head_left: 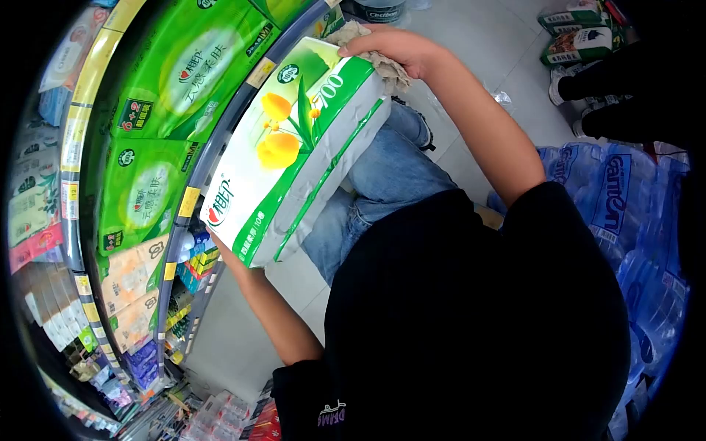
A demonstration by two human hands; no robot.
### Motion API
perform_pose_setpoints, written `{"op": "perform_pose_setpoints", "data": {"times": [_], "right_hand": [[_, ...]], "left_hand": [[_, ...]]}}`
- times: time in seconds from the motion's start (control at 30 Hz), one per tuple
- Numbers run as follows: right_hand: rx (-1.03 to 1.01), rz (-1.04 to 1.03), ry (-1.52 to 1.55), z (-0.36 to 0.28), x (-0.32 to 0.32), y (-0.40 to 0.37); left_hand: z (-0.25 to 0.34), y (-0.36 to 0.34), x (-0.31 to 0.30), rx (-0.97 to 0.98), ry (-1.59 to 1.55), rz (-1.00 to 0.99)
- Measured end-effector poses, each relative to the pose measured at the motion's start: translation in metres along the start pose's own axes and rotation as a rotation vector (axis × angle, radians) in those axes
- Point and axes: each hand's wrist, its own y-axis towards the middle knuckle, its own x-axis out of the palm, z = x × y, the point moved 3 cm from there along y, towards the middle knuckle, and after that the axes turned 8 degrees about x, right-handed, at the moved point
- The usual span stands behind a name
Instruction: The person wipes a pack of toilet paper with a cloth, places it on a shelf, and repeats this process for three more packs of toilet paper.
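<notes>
A white and green paper pack [294,147] with yellow tulips and "700" on it is held tilted in front of the shelf. My right hand [401,50] is at its upper end, closed on a crumpled beige cloth [388,70] that lies against the pack's corner. My left hand [234,253] holds the lower end; its fingers are mostly hidden behind the pack. Large green tissue packs [202,66] stand on the shelf just behind the held pack.
Curved shelf edges [190,198] with price tags run along the left, with more goods below. Blue-wrapped bottle packs [625,213] are on the right. Another person's dark-clothed legs [618,88] stand at upper right, near bagged goods [581,42]. A bucket [379,11] is at the top.
</notes>
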Motion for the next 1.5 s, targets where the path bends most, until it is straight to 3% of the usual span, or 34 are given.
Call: {"op": "perform_pose_setpoints", "data": {"times": [0.17, 0.27, 0.37, 0.47, 0.53, 0.57, 0.6, 0.87, 1.13, 1.5], "right_hand": [[0.043, -0.08, 0.159, 0.003, -0.015, 0.004], [0.097, -0.129, 0.286, 0.001, -0.041, 0.024], [0.018, 0.149, -0.101, 0.01, -0.102, 0.066], [-0.03, 0.092, -0.602, 0.008, -0.089, 0.073], [0.238, -0.062, -0.313, 0.005, -0.065, 0.061], [0.368, -0.132, -0.171, 0.005, -0.055, 0.057], [0.29, -0.183, -0.211, 0.004, -0.05, 0.061], [0.441, -0.351, -0.117, 0.012, -0.035, 0.07], [0.388, -0.241, -0.065, -0.001, -0.013, 0.041], [0.439, -0.18, 0.059, -0.022, 0.023, -0.018]], "left_hand": [[0.006, -0.014, -0.015, -0.249, -0.263, 0.115], [-0.008, -0.011, -0.046, -0.339, -0.275, 0.041], [-0.006, -0.01, -0.058, -0.453, -0.367, -0.058], [0.005, -0.012, -0.054, -0.557, -0.374, -0.155], [0.016, -0.012, -0.042, -0.636, -0.338, -0.195], [0.02, -0.012, -0.037, -0.621, -0.313, -0.204], [0.022, -0.012, -0.032, -0.608, -0.287, -0.215], [0.025, -0.014, -0.027, -0.703, -0.261, -0.293], [0.019, -0.013, -0.033, -0.594, -0.352, -0.164], [0.075, -0.033, -0.048, -0.465, -0.353, -0.039]]}}
